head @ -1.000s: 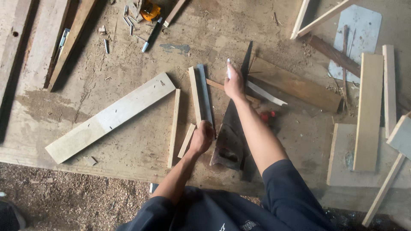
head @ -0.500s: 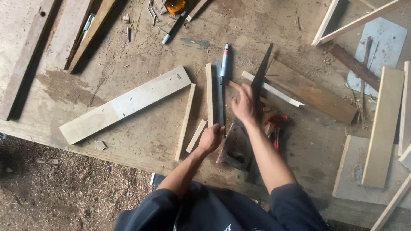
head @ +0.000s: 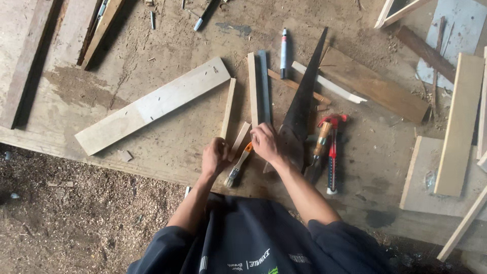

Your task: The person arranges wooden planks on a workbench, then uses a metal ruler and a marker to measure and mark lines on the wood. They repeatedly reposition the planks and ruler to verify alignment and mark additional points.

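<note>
My left hand [head: 215,156] is curled around the near end of a short wood strip [head: 240,138], beside a longer thin strip [head: 228,104]. Just right of it, my right hand [head: 265,143] rests knuckles up over the near ends of another thin strip [head: 252,86] and a grey metal rule [head: 264,83]. I cannot tell whether it grips anything. A small brush [head: 238,166] with an orange handle lies between my hands. A handsaw [head: 304,94] lies right of my right hand.
A wide pale plank [head: 152,104] lies diagonally at left. A marker pen [head: 283,45] lies beyond the rule. A wooden-handled chisel [head: 319,147] and a red-handled tool [head: 332,157] lie right of the saw. Boards are stacked at right [head: 459,122]. Sawdust covers the floor [head: 76,218].
My right hand has let go of the marker pen at the far side and drawn back to the near strip ends. The brush now shows between my hands. My left hand stayed at the short strip.
</note>
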